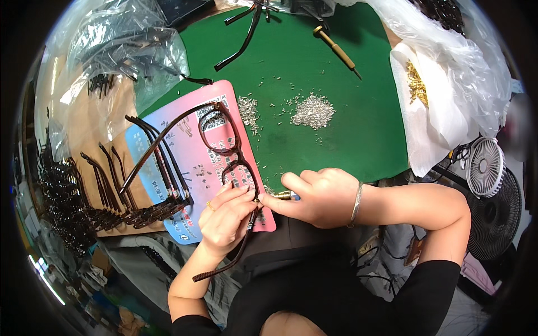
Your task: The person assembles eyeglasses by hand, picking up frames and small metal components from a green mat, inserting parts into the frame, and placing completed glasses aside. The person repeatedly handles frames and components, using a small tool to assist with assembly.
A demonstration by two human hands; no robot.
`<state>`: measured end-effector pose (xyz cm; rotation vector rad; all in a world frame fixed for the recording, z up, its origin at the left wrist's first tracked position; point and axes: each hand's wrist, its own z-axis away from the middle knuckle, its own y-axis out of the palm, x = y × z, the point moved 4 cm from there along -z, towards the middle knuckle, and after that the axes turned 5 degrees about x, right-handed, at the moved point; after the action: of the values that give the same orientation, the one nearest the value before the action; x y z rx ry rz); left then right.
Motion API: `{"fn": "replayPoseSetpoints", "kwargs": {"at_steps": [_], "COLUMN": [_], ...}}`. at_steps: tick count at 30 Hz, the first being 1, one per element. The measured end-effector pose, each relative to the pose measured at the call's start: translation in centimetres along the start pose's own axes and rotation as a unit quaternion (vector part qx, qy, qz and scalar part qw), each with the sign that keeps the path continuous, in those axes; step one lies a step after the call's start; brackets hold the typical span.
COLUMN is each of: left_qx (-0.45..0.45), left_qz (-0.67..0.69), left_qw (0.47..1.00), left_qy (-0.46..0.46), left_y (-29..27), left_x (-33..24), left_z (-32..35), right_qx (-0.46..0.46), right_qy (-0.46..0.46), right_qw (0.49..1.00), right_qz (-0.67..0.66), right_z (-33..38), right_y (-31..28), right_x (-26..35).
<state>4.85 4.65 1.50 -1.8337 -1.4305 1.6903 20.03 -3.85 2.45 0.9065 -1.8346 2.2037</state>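
My left hand grips a dark brown glasses frame at its near hinge, with one temple spread out to the left and the other temple hanging down toward me. My right hand holds a small screwdriver with a brass tip pressed against that hinge. The frame lies over a pink and blue printed sheet on the green mat.
Piles of tiny silver screws lie on the mat. A wooden-handled screwdriver and another glasses frame rest farther back. Finished frames line the left. Plastic bags, a white bag and fans stand around.
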Motion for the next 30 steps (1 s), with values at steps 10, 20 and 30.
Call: {"fn": "replayPoseSetpoints", "kwargs": {"at_steps": [10, 20, 30], "left_qx": [-0.015, -0.02, -0.038], "left_qz": [0.002, -0.002, 0.01], "left_qw": [1.0, 1.0, 0.998], "left_qy": [0.011, 0.017, 0.042], "left_y": [0.1, 0.2, 0.4], "left_x": [0.0, 0.0, 0.4], "left_z": [0.2, 0.5, 0.8], "right_qx": [-0.015, -0.017, 0.105], "right_qy": [-0.006, -0.011, -0.009], "right_qw": [1.0, 1.0, 0.993], "right_qz": [0.017, 0.023, -0.053], "right_z": [-0.2, -0.2, -1.7], "right_y": [-0.1, -0.1, -0.4], "right_x": [0.0, 0.1, -0.4]}}
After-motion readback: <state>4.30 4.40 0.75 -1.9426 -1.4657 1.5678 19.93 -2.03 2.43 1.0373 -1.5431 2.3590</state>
